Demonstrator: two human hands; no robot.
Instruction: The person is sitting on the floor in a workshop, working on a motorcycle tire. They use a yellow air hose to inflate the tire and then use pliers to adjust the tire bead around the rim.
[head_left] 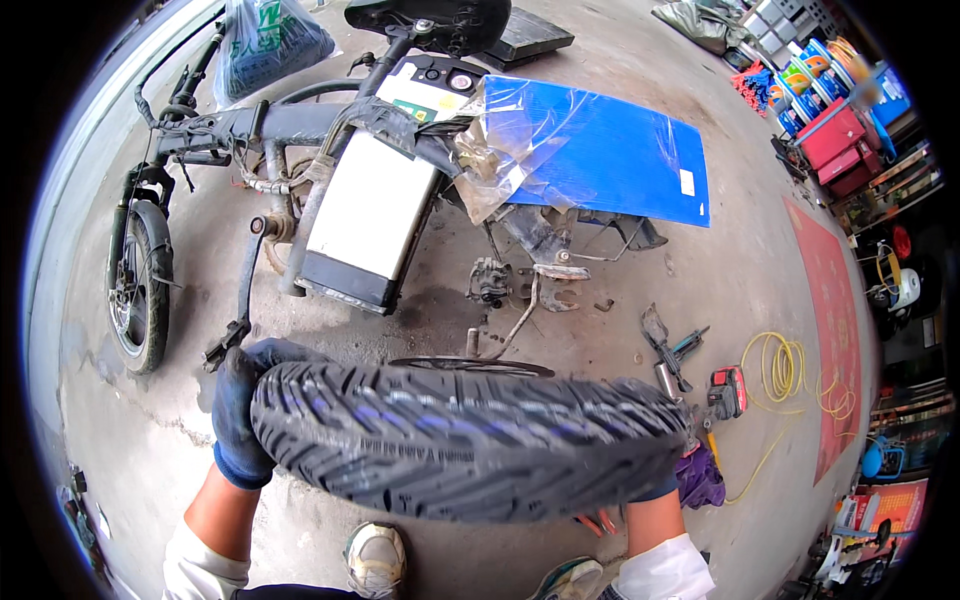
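Head view: dark-gloved right hand [657, 490] mostly hidden behind curved black rubber tyre [470, 445], near centre; grip can't be told. Blue-gloved left hand [240, 410] clasps tyre's left end. Grooves slanted, blurred. Far: flat blue sheet [630, 150], crumpled clear film [487, 165] over its left part.

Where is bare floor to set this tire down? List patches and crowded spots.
In the picture, bare floor lies left of the left hand, below the front wheel, and between the blue panel and red mat. It is crowded beside the right end of the tire: black tools, a power tool, a coiled yellow cord and purple cloth.
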